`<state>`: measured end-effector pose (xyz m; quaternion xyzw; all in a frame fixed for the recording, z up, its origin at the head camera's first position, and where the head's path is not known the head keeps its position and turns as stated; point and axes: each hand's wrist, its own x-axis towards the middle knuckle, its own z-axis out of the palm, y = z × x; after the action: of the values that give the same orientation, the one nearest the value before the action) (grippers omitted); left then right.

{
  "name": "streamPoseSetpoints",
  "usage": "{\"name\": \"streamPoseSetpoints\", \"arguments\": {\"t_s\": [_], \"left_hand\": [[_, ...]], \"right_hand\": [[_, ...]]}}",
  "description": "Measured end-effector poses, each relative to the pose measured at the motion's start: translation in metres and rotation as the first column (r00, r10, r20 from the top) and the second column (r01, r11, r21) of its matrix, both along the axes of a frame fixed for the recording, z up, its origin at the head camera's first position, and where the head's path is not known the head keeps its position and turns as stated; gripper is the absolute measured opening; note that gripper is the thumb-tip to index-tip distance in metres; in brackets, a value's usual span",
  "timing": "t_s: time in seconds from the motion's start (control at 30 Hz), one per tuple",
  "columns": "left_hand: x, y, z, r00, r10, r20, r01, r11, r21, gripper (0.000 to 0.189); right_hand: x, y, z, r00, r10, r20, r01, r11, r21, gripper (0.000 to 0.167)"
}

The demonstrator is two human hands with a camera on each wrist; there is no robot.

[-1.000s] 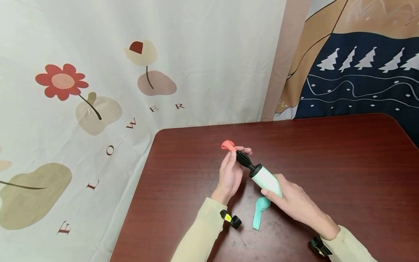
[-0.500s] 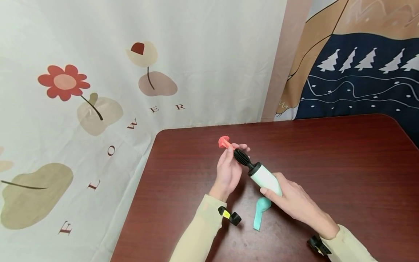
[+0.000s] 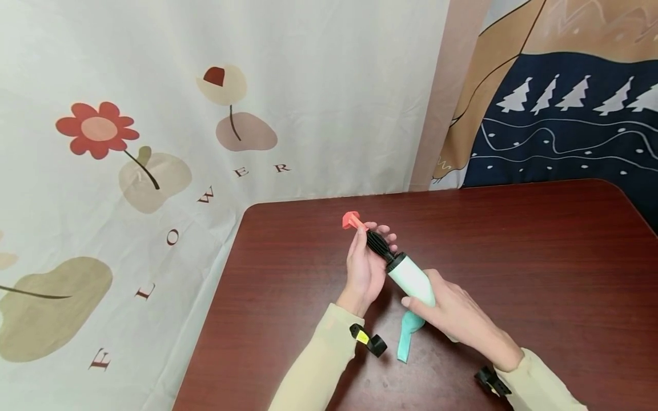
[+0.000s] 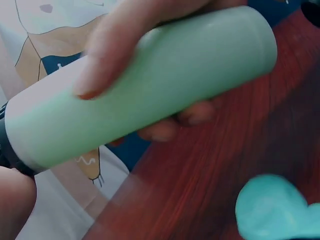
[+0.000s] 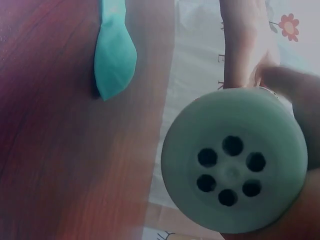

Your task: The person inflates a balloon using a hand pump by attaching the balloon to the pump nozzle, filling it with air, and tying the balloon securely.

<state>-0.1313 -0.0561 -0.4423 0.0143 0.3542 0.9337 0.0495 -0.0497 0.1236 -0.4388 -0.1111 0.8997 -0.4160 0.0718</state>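
In the head view my right hand (image 3: pixel 462 314) grips the mint-green barrel of a balloon pump (image 3: pixel 411 278). The pump's ribbed black nozzle (image 3: pixel 379 244) points up and to the left. My left hand (image 3: pixel 366 271) pinches the neck of a limp coral-red balloon (image 3: pixel 352 220) at the nozzle tip, thumb in front and other fingers behind. How far the neck sits over the tip is hidden. The left wrist view shows the right thumb lying along the barrel (image 4: pixel 165 80). Seen from the right wrist, the pump's round end (image 5: pixel 232 165) has several dark holes.
A flat turquoise balloon (image 3: pixel 408 334) lies on the reddish-brown table (image 3: pixel 540 257), just below the pump. A printed curtain (image 3: pixel 329 103) hangs behind the table's far edge. Both wrists wear black camera mounts (image 3: pixel 368 341).
The right hand and pump have shifted slightly left, closer to the left hand. The red balloon has moved a little up and left, and its end looks flatter and more spread.
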Motion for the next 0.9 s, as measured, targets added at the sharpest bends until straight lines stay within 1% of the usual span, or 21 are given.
{"name": "streamPoseSetpoints", "arguments": {"t_s": [0.13,0.23,0.3,0.47,0.63,0.67,0.8,0.9], "left_hand": [[0.000,-0.002,0.002,1.000,-0.023,-0.010,0.023,1.000,-0.004,0.027],[-0.001,-0.002,0.002,1.000,-0.009,-0.016,0.009,1.000,-0.010,0.030],[-0.001,-0.001,0.002,1.000,0.015,-0.016,-0.015,1.000,-0.024,0.030],[-0.003,0.003,0.000,0.996,0.084,0.007,-0.083,0.992,-0.099,0.030],[-0.004,0.005,0.000,0.988,0.153,0.025,-0.150,0.984,-0.099,0.029],[-0.004,0.005,-0.001,0.985,0.170,0.020,-0.167,0.981,-0.096,0.029],[-0.008,0.002,-0.001,0.969,0.247,0.000,-0.245,0.963,-0.108,0.028],[-0.013,-0.002,-0.002,0.955,0.296,0.023,-0.292,0.949,-0.120,0.027]], "right_hand": [[-0.002,0.002,-0.001,1.000,0.012,0.004,-0.012,1.000,-0.002,0.063],[-0.003,0.002,-0.003,1.000,0.014,-0.004,-0.014,1.000,0.001,0.059],[-0.003,0.002,-0.004,1.000,0.016,-0.008,-0.016,1.000,-0.001,0.058],[-0.003,0.000,-0.006,0.999,0.019,-0.035,-0.020,1.000,-0.019,0.055],[-0.004,0.000,-0.006,0.997,0.044,-0.055,-0.046,0.999,-0.028,0.055],[-0.003,0.000,-0.006,0.997,0.054,-0.049,-0.055,0.998,-0.029,0.057],[-0.002,0.001,-0.005,0.996,0.089,0.020,-0.088,0.995,-0.046,0.066],[-0.001,0.001,-0.004,0.994,0.100,0.046,-0.098,0.994,-0.051,0.066]]}}
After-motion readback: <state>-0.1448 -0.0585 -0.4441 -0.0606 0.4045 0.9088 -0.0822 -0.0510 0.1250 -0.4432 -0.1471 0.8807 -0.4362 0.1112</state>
